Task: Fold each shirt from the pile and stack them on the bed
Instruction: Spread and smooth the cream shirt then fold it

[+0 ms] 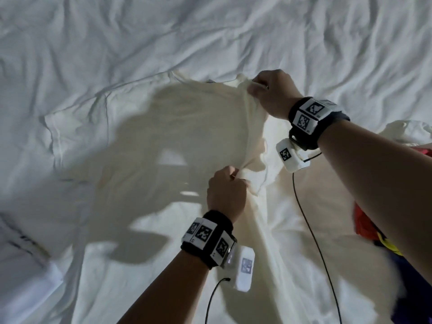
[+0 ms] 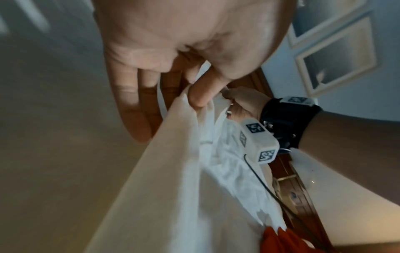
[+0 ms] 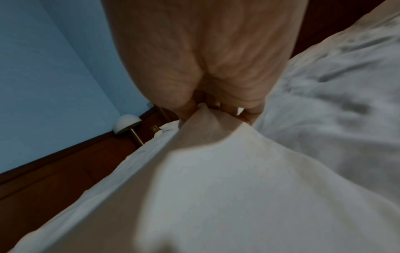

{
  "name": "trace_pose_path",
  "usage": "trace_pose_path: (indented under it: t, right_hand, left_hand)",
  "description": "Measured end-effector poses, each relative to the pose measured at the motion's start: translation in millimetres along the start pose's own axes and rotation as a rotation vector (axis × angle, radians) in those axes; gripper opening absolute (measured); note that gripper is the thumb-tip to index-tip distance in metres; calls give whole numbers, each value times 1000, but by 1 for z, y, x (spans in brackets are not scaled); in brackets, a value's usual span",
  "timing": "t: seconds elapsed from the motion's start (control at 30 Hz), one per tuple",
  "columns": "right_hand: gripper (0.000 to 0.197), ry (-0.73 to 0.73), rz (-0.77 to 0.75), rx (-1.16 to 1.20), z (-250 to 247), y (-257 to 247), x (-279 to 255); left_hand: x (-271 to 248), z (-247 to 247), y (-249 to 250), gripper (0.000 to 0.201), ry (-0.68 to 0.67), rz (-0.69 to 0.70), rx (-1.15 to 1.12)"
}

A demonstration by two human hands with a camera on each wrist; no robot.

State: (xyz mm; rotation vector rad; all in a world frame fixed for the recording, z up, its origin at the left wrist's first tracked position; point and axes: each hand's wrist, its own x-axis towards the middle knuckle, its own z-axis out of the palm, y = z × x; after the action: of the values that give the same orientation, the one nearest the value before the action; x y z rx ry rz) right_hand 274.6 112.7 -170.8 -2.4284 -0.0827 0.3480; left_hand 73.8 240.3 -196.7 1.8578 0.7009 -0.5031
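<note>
- Hands both pinch the cream shirt: left hand at its side edge, right hand near the collar.
- Shirt lies spread on the bed.

Head view: looks down from above onto the bed; both forearms enter from the lower edge.
Left wrist view: very close under the left hand, facing along its fingers toward the right hand.
Right wrist view: very close under the right hand, facing a blue wall.
Shared: the cream shirt appears in all three views.
</note>
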Motion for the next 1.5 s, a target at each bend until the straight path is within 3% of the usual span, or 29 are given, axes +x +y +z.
trace_pose_path:
  t: [0.17, 0.3, 0.4, 0.53, 0.63, 0.73, 0.83, 0.97, 1.2, 1.27, 1.37, 1.5]
  right_hand:
    - [29, -62, 78, -67, 36, -12, 3]
    - [42, 106, 45, -145, 50, -8, -20]
    - [34, 227, 7, -59, 59, 5, -72]
    - [11, 286, 10, 77, 86, 37, -177]
    - [2, 160, 166, 29, 100, 53, -262]
    - [18, -32, 324, 15, 109, 62, -331]
    - [37, -201, 440, -82, 107, 62, -380]
    - [40, -326, 411, -250, 101, 52, -419]
    - [19, -322, 228, -317, 102, 9, -459]
    - [22, -340, 196, -326, 113, -5, -470]
    - [25, -368, 209, -323, 122, -19, -484]
    - [12, -458, 290, -381, 113, -27, -509]
  left_hand:
    - [21, -14, -27, 26, -11, -105, -105]
    - [21, -15, -33, 26, -22, -97, -139]
    - [9, -18, -35, 27, -1, -66, -175]
    - [-18, -26, -50, 33, 33, -108, -168]
    - [-47, -27, -66, 36, -33, -94, -16]
    - [-76, -24, -88, 45, -103, -65, 80]
    - [-108, -19, -109, 39, -185, -96, 139]
    - [-147, -10, -134, 33, -218, -126, 134]
    - [-188, -5, -134, 76, -307, -71, 140]
    - [-193, -8, -134, 61, -293, -72, 173]
    - [-194, -17, -140, 20, -248, -67, 223]
    - [-192, -31, -152, 18, -252, -124, 126]
